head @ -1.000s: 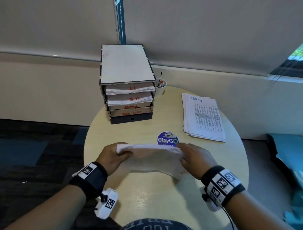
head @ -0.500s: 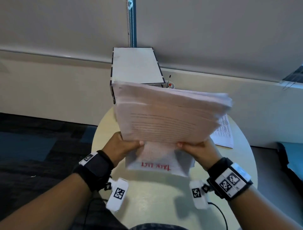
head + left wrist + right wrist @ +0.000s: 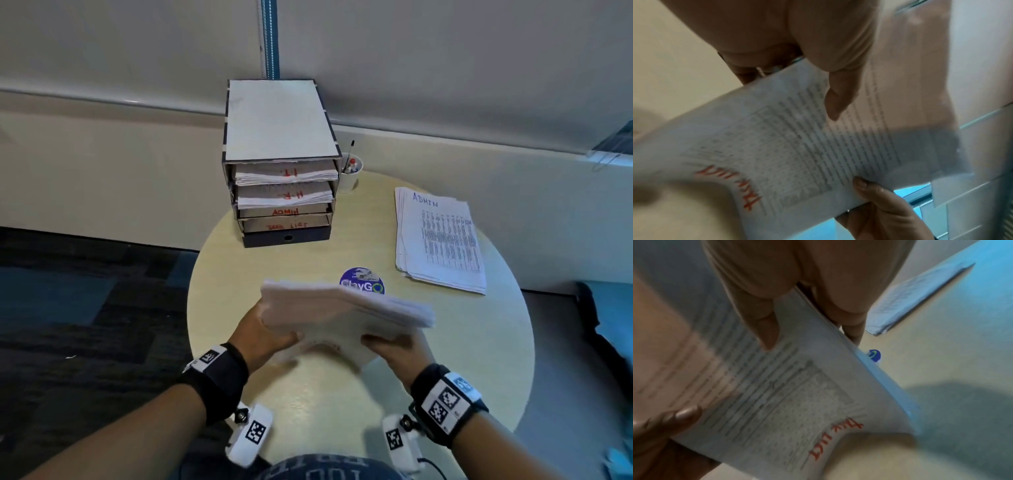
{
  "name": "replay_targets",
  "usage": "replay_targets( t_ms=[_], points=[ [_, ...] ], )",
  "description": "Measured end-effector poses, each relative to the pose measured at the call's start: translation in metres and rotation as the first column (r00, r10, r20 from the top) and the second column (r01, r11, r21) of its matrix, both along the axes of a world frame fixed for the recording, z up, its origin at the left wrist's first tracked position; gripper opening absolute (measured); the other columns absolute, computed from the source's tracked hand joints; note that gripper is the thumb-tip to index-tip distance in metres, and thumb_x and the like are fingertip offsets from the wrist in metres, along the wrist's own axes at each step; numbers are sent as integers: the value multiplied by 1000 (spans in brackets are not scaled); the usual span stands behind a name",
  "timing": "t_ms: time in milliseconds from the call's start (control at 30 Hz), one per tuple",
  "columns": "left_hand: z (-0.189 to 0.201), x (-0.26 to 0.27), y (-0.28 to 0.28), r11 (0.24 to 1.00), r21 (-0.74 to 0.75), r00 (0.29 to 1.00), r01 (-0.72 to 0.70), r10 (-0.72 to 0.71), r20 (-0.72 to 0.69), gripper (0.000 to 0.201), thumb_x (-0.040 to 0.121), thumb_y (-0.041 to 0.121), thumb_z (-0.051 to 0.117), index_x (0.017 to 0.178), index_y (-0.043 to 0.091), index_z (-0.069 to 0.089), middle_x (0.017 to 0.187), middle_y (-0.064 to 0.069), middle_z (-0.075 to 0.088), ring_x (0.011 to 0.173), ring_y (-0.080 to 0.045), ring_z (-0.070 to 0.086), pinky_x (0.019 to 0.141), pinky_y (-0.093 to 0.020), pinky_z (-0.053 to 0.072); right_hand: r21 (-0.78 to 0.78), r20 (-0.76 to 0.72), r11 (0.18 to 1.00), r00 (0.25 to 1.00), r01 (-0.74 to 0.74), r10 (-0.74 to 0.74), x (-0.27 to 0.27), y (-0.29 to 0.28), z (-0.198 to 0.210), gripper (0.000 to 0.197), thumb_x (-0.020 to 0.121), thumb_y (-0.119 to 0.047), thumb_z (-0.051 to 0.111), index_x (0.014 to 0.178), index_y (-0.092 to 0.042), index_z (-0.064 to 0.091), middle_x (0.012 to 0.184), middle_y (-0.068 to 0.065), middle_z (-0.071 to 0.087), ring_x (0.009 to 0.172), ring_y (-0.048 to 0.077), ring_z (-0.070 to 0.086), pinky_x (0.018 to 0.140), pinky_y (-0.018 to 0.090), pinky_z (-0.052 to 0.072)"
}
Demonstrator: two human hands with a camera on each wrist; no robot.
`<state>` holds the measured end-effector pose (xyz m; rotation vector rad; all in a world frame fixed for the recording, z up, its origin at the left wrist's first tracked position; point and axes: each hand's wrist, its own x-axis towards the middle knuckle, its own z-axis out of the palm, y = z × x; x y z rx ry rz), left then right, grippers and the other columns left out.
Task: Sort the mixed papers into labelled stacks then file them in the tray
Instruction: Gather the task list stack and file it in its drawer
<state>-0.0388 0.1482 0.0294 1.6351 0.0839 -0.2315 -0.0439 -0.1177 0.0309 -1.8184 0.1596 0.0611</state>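
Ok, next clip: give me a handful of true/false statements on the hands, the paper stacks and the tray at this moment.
1. Both hands hold one paper stack. True: left hand and right hand grip its near edge.
2. The held stack is marked ADMIN. False: its red label reads TASK LIST.
3. The ADMIN stack lies on the table. True.
4. The tray holds no papers. False: the I.T. and H.R. slots hold papers.
5. A cup stands left of the tray. False: it stands right.
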Motion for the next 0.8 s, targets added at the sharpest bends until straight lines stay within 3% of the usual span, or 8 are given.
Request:
replay_targets(
  t_ms=[100,200,333,400,567,667,733,800],
  points=[
    [-4,0,-3,999,-36,999,34,-35,-13,44,61,9,82,103,11,72,96,0,77,90,-11,71,75,-27,56,-84,-24,996,1000,-19,17,-2,2,-4,44,77,9,76,87,-33,71,82,-17,75,78,-7,67,73,19,51],
    [-7,3,-4,998,-43,997,53,-55,-45,45,66,2,86,107,12,71,100,1,76,94,-10,71,80,-30,56,-17,-128,1000,992,20,-22,2,5,-5,39,75,9,75,88,-27,71,81,-10,75,77,5,69,68,22,56],
    [-4,10,-6,997,2,997,74,-73,-30,56,65,15,87,117,23,67,110,1,73,105,-14,68,88,-37,56,-29,-197,999,980,28,-33,10,9,3,5,75,-1,73,79,-4,73,76,7,75,69,18,67,64,32,55],
    [-6,13,-5,997,2,996,75,-75,-47,56,67,16,87,119,23,66,112,2,73,106,-14,67,88,-38,56,-5,-224,999,974,34,-34,14,9,1,3,78,1,72,80,3,72,76,13,75,68,19,67,62,31,55],
    [-15,17,-3,990,133,984,38,-14,-179,33,71,37,81,102,30,72,101,5,75,95,-15,70,87,-41,58,-18,-311,1000,950,-4,-1,15,12,-11,12,80,-3,74,92,-6,74,81,3,77,77,20,72,55,18,51],
    [-15,29,5,993,111,980,33,-10,-197,17,87,30,74,104,28,73,99,8,76,91,-9,71,84,-30,57,95,-310,994,948,-50,77,20,2,-10,20,84,-1,72,101,-11,73,91,1,79,84,25,74,61,27,55],
    [-18,37,12,999,-27,963,22,-28,-269,37,82,36,76,117,23,70,112,4,74,104,-17,69,97,-40,52,199,-369,971,908,-130,197,18,-5,-15,29,86,-4,71,113,-13,68,104,5,77,92,31,73,67,38,58],
    [-27,45,21,992,-123,924,-39,-11,-383,42,83,33,76,122,19,67,119,-2,72,112,-26,66,104,-49,46,301,-474,946,843,-117,255,11,-9,-31,51,72,-19,84,118,-7,65,111,16,74,99,41,70,83,56,57]
  ],
)
